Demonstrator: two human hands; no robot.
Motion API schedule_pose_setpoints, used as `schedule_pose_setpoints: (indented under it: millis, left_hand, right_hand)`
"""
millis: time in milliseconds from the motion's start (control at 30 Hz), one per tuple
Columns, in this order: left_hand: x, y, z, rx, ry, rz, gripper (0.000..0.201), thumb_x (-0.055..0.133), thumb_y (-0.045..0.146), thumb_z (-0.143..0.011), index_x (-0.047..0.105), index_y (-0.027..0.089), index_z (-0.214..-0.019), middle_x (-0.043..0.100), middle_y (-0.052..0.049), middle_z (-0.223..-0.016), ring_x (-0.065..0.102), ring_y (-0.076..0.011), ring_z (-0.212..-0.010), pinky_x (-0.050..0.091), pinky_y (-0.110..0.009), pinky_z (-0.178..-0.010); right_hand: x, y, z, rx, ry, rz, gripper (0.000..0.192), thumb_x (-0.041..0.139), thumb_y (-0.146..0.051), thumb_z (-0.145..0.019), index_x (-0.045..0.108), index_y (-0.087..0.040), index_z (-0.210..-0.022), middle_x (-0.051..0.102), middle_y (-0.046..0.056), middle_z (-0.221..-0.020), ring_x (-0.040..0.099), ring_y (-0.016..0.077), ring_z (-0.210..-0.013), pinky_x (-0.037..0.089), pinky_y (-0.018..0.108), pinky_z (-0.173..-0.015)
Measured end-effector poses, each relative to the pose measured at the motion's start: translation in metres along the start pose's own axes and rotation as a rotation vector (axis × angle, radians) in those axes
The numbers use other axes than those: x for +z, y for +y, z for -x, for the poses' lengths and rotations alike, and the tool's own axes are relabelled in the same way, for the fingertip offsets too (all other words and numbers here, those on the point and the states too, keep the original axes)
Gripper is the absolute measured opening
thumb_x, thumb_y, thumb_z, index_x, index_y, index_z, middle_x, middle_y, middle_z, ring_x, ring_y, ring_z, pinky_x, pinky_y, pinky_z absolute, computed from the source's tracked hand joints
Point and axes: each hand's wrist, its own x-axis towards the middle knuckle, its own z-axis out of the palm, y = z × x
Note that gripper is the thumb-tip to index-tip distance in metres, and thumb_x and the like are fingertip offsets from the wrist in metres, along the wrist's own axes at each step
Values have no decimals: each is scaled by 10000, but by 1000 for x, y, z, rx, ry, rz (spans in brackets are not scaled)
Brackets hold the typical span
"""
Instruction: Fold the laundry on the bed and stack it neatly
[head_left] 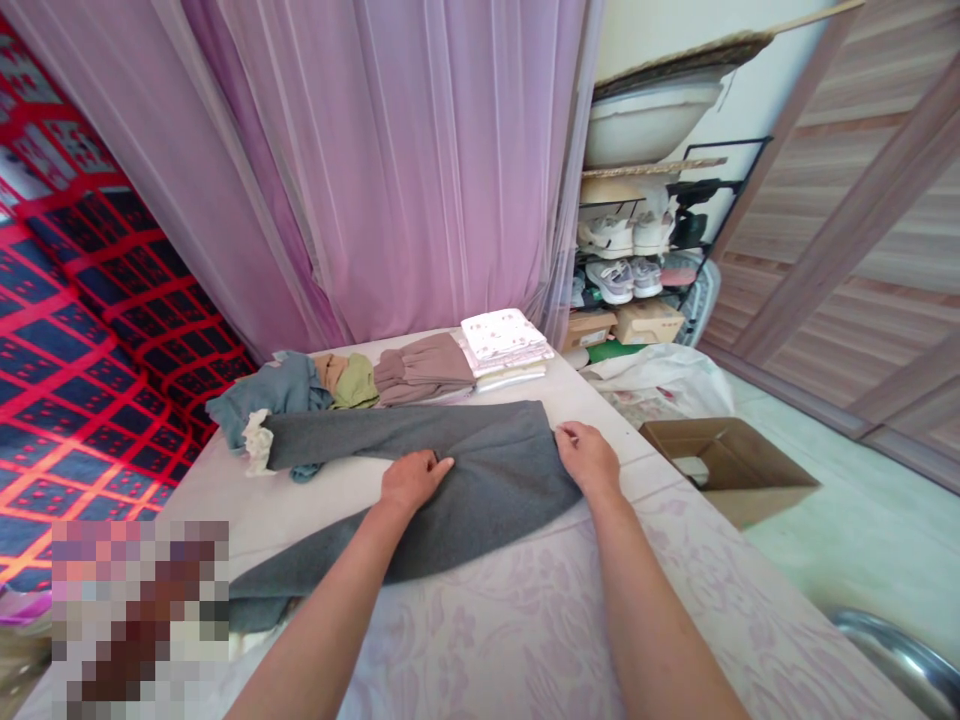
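Note:
Dark grey trousers (487,505) lie spread on the bed, with the waistband to the right and the legs splayed out to the left. At the waistband edge, the fingers of my right hand (590,458) are pinched on the cloth. My left hand (411,480) rests near where the legs part, its fingers curled into the fabric and the thumb stretched out. A frilly cream-white cloth (259,443) shows at the end of the far leg. The near leg's end is partly hidden behind my left forearm.
Behind the trousers lie a crumpled blue-grey garment (289,385), a green cloth (357,382), folded mauve clothing (424,368) and a folded white patterned stack (501,336). Right of the bed stand an open cardboard box (750,490), a shoe rack (697,247) and a metal basin (892,645).

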Motion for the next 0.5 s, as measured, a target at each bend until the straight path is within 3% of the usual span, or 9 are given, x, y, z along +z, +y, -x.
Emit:
schedule_pose_setpoints:
  millis: [133,200,300,400,500]
  left_hand:
    - [-7,-17,-3,21,177,-36,401,350,474,-935,665,229,-900,698,-80,-952,644,-237,-894,471,-322,-747]
    - [-14,-32,-9,58,293,-107,291,432,376,-919,655,224,-1026,668,-84,-1084,610,-239,-1001,457,-327,-844]
    - [-28,-58,-19,59,417,-259,367,503,307,-884,581,207,-1228,523,-106,-1353,480,-276,-1216,409,-362,-957]
    - [-40,-80,-29,20,454,-370,470,512,339,-879,501,203,-1329,422,-125,-1448,377,-310,-1306,389,-422,-965]
    - [-49,-92,-37,48,376,-429,397,501,375,-886,572,232,-1250,571,-120,-1303,456,-310,-1228,368,-434,-939]
  right_hand:
    - [4,-8,4,-86,9,93,389,441,-489,-896,706,-209,-939,650,108,-1009,599,221,-968,429,298,-807]
    - [8,-9,6,-79,5,163,315,516,-454,-868,694,-203,-935,641,107,-1010,589,229,-977,426,306,-799]
    - [14,-9,8,-70,19,217,244,552,-391,-855,677,-199,-938,634,94,-1024,584,228,-971,419,313,-779]
    - [16,-8,8,-80,28,215,234,550,-382,-858,670,-194,-930,640,89,-1011,584,231,-967,415,318,-774]
    - [17,-7,8,-98,43,219,239,540,-375,-865,665,-187,-943,646,91,-1003,584,233,-962,413,320,-769]
